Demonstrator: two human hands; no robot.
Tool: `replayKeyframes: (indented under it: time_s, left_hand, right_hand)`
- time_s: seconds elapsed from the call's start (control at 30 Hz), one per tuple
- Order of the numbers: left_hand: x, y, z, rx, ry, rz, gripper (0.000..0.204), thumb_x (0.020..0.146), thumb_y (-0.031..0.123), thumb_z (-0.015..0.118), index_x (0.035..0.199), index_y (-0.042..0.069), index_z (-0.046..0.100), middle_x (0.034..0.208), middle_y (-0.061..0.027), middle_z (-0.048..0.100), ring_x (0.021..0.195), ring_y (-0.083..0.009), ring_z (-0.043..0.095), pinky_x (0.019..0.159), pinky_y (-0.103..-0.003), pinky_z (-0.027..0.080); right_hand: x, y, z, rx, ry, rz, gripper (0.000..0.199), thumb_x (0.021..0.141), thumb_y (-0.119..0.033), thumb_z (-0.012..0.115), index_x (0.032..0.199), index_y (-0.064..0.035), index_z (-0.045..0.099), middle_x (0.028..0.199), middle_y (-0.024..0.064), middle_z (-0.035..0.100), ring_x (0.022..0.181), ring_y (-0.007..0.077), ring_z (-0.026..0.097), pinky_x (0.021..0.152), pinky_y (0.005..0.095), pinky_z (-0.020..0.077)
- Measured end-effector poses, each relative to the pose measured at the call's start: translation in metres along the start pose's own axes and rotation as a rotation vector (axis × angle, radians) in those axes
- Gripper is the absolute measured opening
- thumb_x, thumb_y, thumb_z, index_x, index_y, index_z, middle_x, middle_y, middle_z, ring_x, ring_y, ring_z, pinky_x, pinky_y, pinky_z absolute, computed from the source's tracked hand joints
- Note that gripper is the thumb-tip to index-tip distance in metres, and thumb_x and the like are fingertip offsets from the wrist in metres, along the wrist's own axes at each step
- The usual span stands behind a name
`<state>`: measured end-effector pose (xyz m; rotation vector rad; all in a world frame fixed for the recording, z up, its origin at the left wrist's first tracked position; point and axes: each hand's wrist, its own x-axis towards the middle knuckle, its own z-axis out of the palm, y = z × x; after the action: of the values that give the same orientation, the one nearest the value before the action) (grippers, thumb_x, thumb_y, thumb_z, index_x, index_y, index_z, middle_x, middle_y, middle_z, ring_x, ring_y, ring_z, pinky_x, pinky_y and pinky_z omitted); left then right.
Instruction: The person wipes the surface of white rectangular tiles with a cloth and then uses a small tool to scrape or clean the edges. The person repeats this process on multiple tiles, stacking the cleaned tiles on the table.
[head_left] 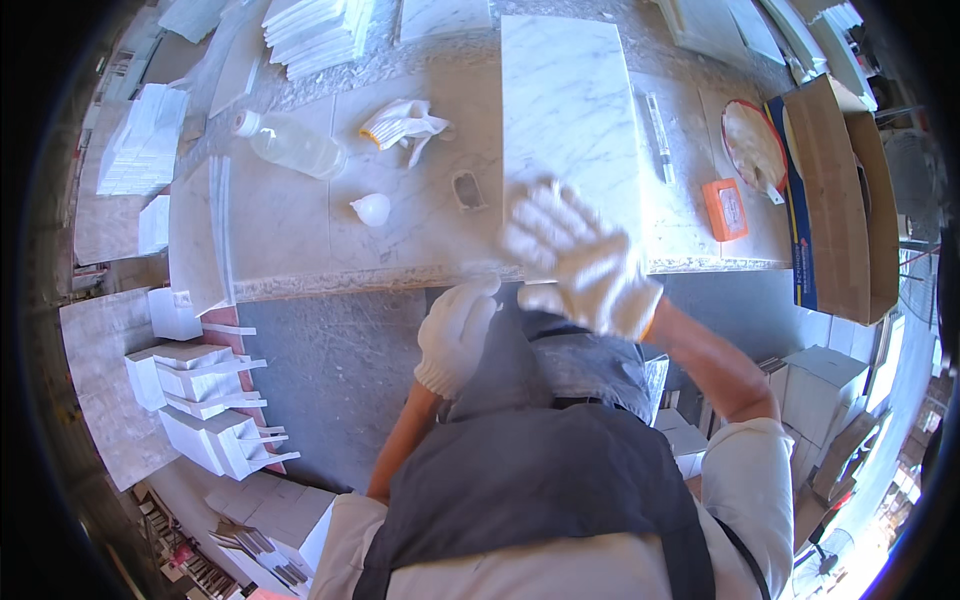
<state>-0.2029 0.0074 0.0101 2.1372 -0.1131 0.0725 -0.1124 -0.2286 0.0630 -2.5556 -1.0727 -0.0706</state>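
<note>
My right hand [580, 255], in a white knitted glove, is over the near end of a long white marble tile [570, 110]. Its fingers are spread and slightly blurred; whether the palm touches the stone cannot be made out. Just in front of the table edge is my left hand [455, 335], gloved likewise, with loosely bent fingers and nothing visible in them. The grey-veined tile lies lengthwise on the stone-topped table [420, 245]. Left of it are a spare white glove [405, 125], a small white rounded object [371, 209] and a small rectangular dark-centred piece [468, 190].
A clear bottle of liquid [295, 148] lies at the left. Right of the tile are a slim tube [660, 137], an orange box [725, 210], a red-rimmed dish of pale paste [753, 145] and a cardboard box [835, 200]. Stacked tiles [318, 35] stand at the back.
</note>
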Motion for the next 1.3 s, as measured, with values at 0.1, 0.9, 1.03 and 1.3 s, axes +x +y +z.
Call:
replayKeyframes:
  time_s: [0.1, 0.9, 1.03, 1.3]
  left_hand:
    - [-0.004, -0.001, 0.002, -0.059, -0.004, -0.062, 0.023, 0.101, 0.013, 0.062, 0.119, 0.003, 0.073, 0.115, -0.0148, 0.075, 0.107, -0.031, 0.071, 0.096, -0.039, 0.055]
    - [0.122, 0.041, 0.012, -0.202, -0.033, -0.323, 0.05, 0.1, 0.038, 0.071, 0.13, -0.001, 0.063, 0.107, -0.0076, 0.07, 0.093, -0.0121, 0.065, 0.08, -0.03, 0.055]
    - [0.142, 0.043, 0.014, -0.164, -0.082, -0.402, 0.056, 0.097, 0.05, 0.071, 0.123, 0.0, 0.067, 0.1, -0.0053, 0.07, 0.084, -0.0117, 0.064, 0.073, -0.031, 0.053]
    - [0.156, 0.024, 0.012, -0.297, -0.059, -0.426, 0.038, 0.1, 0.041, 0.072, 0.115, 0.006, 0.071, 0.102, 0.0007, 0.068, 0.094, -0.0072, 0.059, 0.078, -0.028, 0.05]
  right_hand:
    - [-0.036, -0.025, -0.003, 0.222, 0.039, -0.048, 0.057, 0.099, -0.055, 0.058, 0.131, -0.0078, 0.07, 0.145, 0.0129, 0.062, 0.145, 0.0341, 0.05, 0.124, 0.0515, 0.0351]
    - [-0.085, -0.01, 0.008, 0.622, 0.511, 0.836, 0.05, 0.103, -0.027, 0.067, 0.145, -0.0006, 0.06, 0.127, 0.024, 0.072, 0.114, 0.0326, 0.073, 0.097, 0.039, 0.0561]
    - [-0.081, -0.018, 0.002, 0.697, 0.421, 0.869, 0.051, 0.104, -0.034, 0.065, 0.144, -0.0031, 0.061, 0.122, 0.0257, 0.072, 0.104, 0.0362, 0.075, 0.09, 0.0414, 0.0582]
    - [-0.074, -0.034, 0.03, 0.74, 0.437, 0.72, 0.061, 0.101, -0.028, 0.07, 0.151, 0.0013, 0.052, 0.098, 0.0204, 0.074, 0.083, 0.0344, 0.075, 0.079, 0.0399, 0.0591]
